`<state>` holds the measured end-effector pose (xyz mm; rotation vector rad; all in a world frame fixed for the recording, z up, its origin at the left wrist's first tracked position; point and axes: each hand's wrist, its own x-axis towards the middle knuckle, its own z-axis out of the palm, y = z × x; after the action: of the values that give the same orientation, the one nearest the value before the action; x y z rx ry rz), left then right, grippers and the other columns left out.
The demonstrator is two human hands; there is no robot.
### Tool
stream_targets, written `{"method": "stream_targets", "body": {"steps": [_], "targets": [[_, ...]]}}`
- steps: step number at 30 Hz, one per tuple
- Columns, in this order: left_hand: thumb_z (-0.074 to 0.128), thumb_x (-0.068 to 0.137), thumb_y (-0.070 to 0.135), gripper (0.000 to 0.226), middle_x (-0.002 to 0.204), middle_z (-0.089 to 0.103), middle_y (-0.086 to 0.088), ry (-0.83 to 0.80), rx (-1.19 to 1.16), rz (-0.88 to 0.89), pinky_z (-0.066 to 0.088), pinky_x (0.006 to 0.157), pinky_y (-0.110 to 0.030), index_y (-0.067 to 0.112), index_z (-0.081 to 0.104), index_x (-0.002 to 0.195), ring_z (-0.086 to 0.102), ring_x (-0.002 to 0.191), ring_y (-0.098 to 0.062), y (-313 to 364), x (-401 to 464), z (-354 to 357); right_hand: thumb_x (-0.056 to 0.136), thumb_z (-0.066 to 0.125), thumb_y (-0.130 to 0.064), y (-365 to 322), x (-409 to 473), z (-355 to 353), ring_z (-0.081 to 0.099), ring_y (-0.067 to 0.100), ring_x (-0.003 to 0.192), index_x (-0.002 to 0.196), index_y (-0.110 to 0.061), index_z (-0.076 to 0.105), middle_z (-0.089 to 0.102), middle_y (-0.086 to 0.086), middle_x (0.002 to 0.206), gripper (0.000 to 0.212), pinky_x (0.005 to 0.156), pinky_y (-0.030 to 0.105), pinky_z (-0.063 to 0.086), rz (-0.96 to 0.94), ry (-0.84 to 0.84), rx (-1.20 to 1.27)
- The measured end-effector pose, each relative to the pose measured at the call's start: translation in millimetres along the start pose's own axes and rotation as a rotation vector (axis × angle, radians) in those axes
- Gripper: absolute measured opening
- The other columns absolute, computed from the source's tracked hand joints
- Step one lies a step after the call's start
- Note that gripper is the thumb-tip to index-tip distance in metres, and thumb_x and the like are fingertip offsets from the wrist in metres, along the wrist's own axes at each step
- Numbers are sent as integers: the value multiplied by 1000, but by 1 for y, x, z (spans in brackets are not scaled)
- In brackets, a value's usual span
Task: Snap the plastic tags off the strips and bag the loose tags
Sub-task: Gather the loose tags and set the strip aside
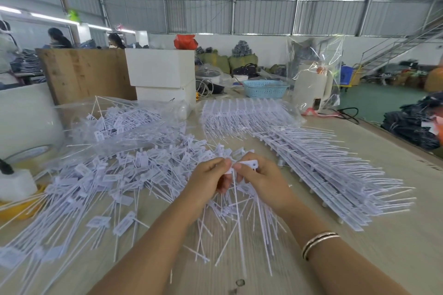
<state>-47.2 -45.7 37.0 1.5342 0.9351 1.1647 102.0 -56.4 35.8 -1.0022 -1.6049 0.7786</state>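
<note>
Two bare hands meet at mid-table over a heap of white plastic: the left hand and the right hand pinch the same short piece of strip between curled fingers and thumbs, fingertips almost touching. The flat head of one tag juts from the right hand's pinch, lying just to the right of the seam between the two grips, while thin tails hang from the pinch toward the person, their long axis running near-to-far. The right hand is plainly the nearer to that tag head; judged from this, the snap will likely turn on bending across the short gap between the thumbs, at right angles to the tails, with the left hand bracing the strip.

Beneath and to the left of the grip spreads the pile of loose tags, heads and tails lying every way. To the right of the grip, well apart from either hand, unbroken strips lie stacked in long rows, tails fanning outward toward the table edge.

Beyond the grip to the left, a clear plastic bag lies partly filled with tags; bagging of the loose pile appears far from done. Beyond to the right, another clear bag covers more strips. All rest on the pale wooden table.
</note>
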Motion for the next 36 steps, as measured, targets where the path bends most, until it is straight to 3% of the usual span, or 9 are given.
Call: {"method": "stream_targets", "body": {"steps": [3,7,14,16,21,25,28,31,36], "targets": [[52,95,23,40,52,53,3,32,-343,-91,43,46,-17,24,70,59,49,45,-7,1,0,11,92,60,-13,-1,0,6,52,25,60,69,-9,59,58,8,61,23,63,34,44,-72,112,96],[55,91,19,31,50,55,1,60,-619,-158,44,43,-17,15,72,66,51,43,-6,2,2,23,92,57,-9,-2,1,9,53,22,60,74,8,57,53,30,66,24,60,27,47,-135,176,188],[58,78,22,15,55,52,-2,28,-959,-153,46,45,-19,10,53,72,51,46,-9,11,5,9,96,49,-11,-10,7,-4,61,13,62,75,-15,65,72,6,75,26,74,25,45,-1,420,553],[59,80,25,20,55,52,-1,46,-767,-92,45,49,-21,13,54,65,49,47,-10,15,6,-4,97,49,-15,-9,7,-14,59,13,61,71,-21,66,71,8,74,32,72,27,42,47,363,469],[59,90,35,40,49,58,2,142,245,76,42,58,-18,13,56,57,52,47,-8,12,17,-15,93,55,-30,-4,25,-10,55,11,71,81,-18,59,65,-4,75,17,64,26,36,292,267,55],[65,86,40,47,47,55,1,294,504,82,39,49,-19,12,41,57,56,45,-11,5,35,-8,98,39,-20,-2,54,-1,53,19,77,80,-18,53,64,1,83,23,65,30,37,310,251,-90],[54,89,53,47,59,49,-1,335,772,40,37,54,-29,16,42,63,48,54,-17,3,48,-5,99,37,-31,8,63,3,48,22,109,117,-18,51,58,5,117,26,91,34,31,367,187,-409],[39,93,57,45,93,63,-1,348,891,4,49,79,-37,16,59,98,60,84,-21,4,52,-9,99,36,-43,15,58,1,20,22,140,147,-28,23,40,0,144,52,111,43,10,391,162,-460],[39,96,44,27,95,61,2,356,1070,64,48,77,-37,21,52,99,58,80,-18,6,30,-43,98,44,-37,16,34,-21,31,25,134,141,-23,35,40,2,143,47,111,45,20,175,289,-647]]}}
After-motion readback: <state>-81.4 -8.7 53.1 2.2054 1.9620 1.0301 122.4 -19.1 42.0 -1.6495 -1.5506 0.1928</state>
